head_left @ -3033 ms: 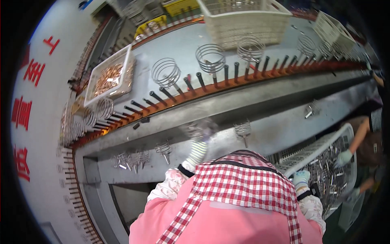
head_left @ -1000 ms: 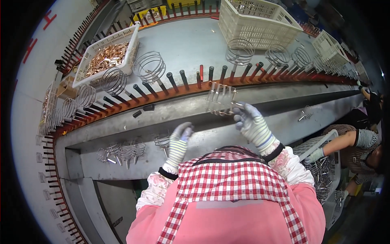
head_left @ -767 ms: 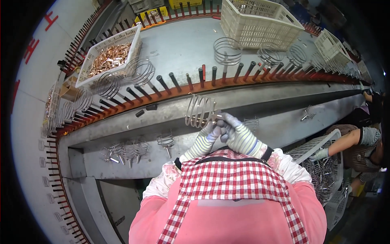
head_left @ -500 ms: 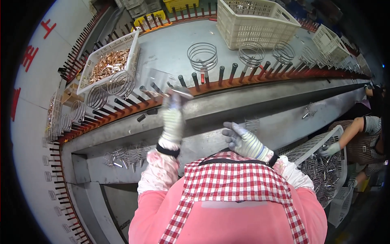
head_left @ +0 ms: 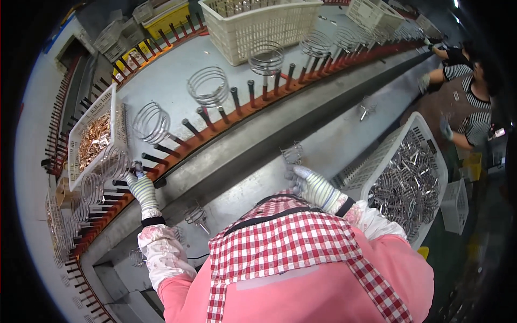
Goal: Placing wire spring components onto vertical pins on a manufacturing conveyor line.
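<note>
My left hand [head_left: 141, 187], in a striped glove, reaches to the row of dark-tipped pegs on the left. Its fingers are closed at the base of a wire coil [head_left: 114, 163], beside a peg [head_left: 155, 159]; the exact grip is partly hidden. My right hand [head_left: 312, 185], gloved too, hovers in front of my chest over the metal ledge. Its fingers are loosely bent and apart, with nothing visible in them. Just beyond them a small coiled wire piece [head_left: 292, 154] lies on the ledge. Another wire piece with a metal stem [head_left: 197, 218] lies between my forearms.
More wire coils [head_left: 207, 87] stand on pegs along the curved rail. A white crate of copper-coloured pieces [head_left: 113, 105] stands left, a larger white crate [head_left: 258, 32] behind. At right, a crate [head_left: 371, 183] holds many wire pieces, with a person [head_left: 458, 105] beside it.
The view has turned and shifted. My left hand has gone outward to the left, onto a coil at the pegs. My right hand stays before my chest, its fingers more bent.
</note>
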`<state>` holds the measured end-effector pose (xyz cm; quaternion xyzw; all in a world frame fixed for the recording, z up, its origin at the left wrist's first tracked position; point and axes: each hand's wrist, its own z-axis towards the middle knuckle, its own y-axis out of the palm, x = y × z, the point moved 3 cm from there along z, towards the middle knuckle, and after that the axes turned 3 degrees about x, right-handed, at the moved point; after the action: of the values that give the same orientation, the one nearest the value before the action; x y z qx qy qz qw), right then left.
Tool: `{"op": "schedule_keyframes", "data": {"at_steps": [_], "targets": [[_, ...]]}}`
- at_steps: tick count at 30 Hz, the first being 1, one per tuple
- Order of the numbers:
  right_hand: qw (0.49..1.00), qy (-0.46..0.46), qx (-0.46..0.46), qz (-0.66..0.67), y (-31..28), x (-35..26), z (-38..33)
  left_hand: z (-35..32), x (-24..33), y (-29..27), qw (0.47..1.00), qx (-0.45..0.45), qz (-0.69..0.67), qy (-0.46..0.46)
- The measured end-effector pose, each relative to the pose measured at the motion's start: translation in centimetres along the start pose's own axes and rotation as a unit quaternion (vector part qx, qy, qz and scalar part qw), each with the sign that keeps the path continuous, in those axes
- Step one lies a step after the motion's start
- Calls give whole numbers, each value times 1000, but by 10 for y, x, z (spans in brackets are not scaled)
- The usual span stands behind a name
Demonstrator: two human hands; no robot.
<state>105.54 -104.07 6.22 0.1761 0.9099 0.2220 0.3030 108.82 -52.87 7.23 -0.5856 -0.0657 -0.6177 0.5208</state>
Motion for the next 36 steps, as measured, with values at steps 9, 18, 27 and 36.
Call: {"op": "schedule_keyframes", "data": {"at_steps": [9, 18, 27, 36], "targets": [[989, -63, 131, -41, -55, -5, -8, -20, -38, -34, 989, 77, -107, -70], [984, -85, 72, -137, -35, -29, -7, -168, 47, 70, 970, -221, -102, -14], [978, -148, 96, -113, -76, -64, -54, -152, 168, 152, 834, -389, 341, 191], [964, -191, 176, -56, -133, -78, -109, -132, 197, 213, 583, -542, 585, 155]]}}
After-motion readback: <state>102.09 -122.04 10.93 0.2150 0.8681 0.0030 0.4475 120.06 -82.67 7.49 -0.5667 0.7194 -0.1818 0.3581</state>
